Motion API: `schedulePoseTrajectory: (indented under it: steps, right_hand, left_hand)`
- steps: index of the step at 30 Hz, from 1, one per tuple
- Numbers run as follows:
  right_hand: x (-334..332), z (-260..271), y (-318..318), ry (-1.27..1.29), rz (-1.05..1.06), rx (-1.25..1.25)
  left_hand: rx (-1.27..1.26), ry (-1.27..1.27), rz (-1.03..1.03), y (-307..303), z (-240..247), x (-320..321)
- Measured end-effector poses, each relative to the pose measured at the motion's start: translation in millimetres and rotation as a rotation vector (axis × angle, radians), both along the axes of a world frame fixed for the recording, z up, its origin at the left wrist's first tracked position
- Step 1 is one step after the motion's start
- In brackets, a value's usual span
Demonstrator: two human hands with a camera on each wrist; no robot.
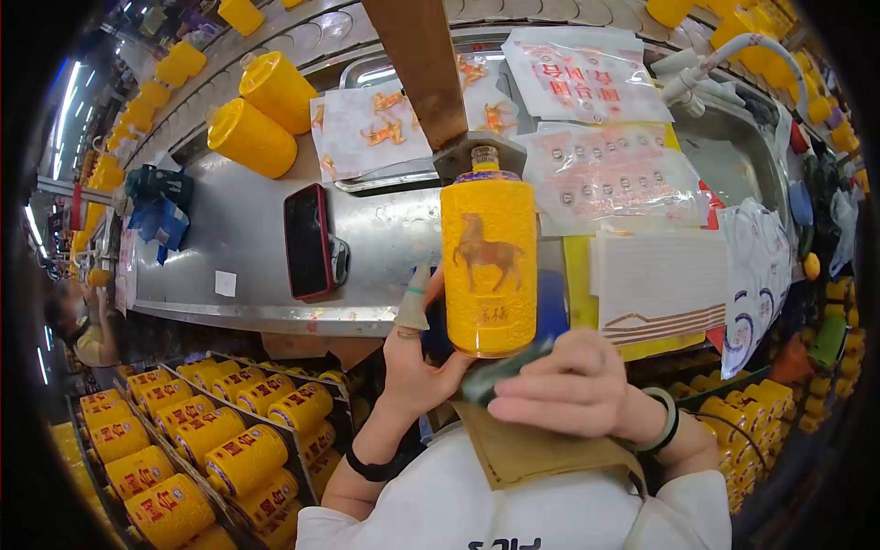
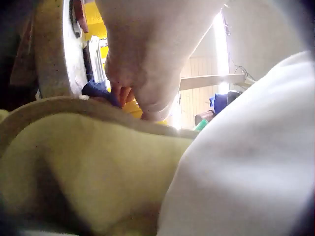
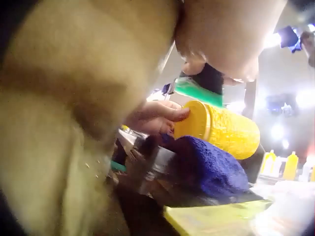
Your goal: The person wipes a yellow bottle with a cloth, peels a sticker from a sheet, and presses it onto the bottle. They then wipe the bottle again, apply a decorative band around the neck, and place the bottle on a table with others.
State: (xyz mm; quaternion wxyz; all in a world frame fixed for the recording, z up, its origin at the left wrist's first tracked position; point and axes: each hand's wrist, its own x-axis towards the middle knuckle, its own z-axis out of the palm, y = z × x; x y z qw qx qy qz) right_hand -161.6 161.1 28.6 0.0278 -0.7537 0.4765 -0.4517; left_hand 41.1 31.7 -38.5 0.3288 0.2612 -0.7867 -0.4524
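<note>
A yellow embossed bottle (image 1: 463,275) with a brown horse picture lies on its side, neck pointing away toward a metal bracket. My left hand (image 1: 412,371) grips it near its base, thumb by the bottom edge; finger cots cover some fingertips. Below the bottle, a blue towel-like padding (image 3: 211,167) shows in the right wrist view. My right hand (image 1: 573,385) holds a dark pad (image 1: 481,383) close to the bottle's base; a green layer (image 3: 197,92) shows on it in the right wrist view. The left wrist view is mostly filled by forearm, apron and sleeve.
A brown post (image 1: 417,64) rises behind the bottle. On the metal bench are a phone (image 1: 307,240), two yellow bottles (image 1: 252,137), horse stickers (image 1: 380,133) and printed sheets (image 1: 614,174). A sink (image 1: 733,156) is at the right. Racks of yellow bottles (image 1: 247,458) stand at lower left.
</note>
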Motion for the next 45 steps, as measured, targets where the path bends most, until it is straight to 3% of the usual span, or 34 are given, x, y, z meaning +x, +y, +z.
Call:
schedulePoseTrajectory:
  steps: [2,4,6,8,12,14,15,30,34,40,45]
  right_hand:
    - [1,4,4,-0.080,0.077,0.086]
    - [-9,5,4,-0.203,-0.199,0.246]
    - [-10,-7,10,-0.884,-0.309,0.258]
    - [-20,-7,15,-1.007,-0.436,0.221]
    - [-21,-4,17,-0.989,-0.599,0.208]
    - [-23,-7,23,-0.949,-0.612,0.231]
    - [-24,-10,24,-0.924,-0.653,0.222]
    - [-17,-8,-9,-0.944,-0.567,0.287]
    - [-26,-1,-18,-0.792,-0.610,0.261]
    - [-34,4,-37,-0.586,-0.581,0.193]
    - [-32,17,-47,-0.537,-0.475,0.280]
  left_hand:
    - [0.226,-0.060,-0.083,-5,6,3]
    - [0.285,-0.012,-0.162,-15,25,0]
    - [0.369,0.091,-0.180,-20,34,-3]
    - [0.355,0.104,-0.164,-26,43,-9]
    - [0.209,0.047,-0.056,-26,57,-25]
    - [-0.171,-0.189,-0.091,-25,60,-28]
    - [-0.231,-0.206,-0.046,-21,59,-31]
    - [-0.510,-0.533,-0.066,5,82,-47]
    - [-0.565,-0.535,-0.063,4,80,-47]
    - [-0.345,-0.290,-0.026,0,59,-32]
    - [-0.469,-0.321,-0.036,-3,58,-30]
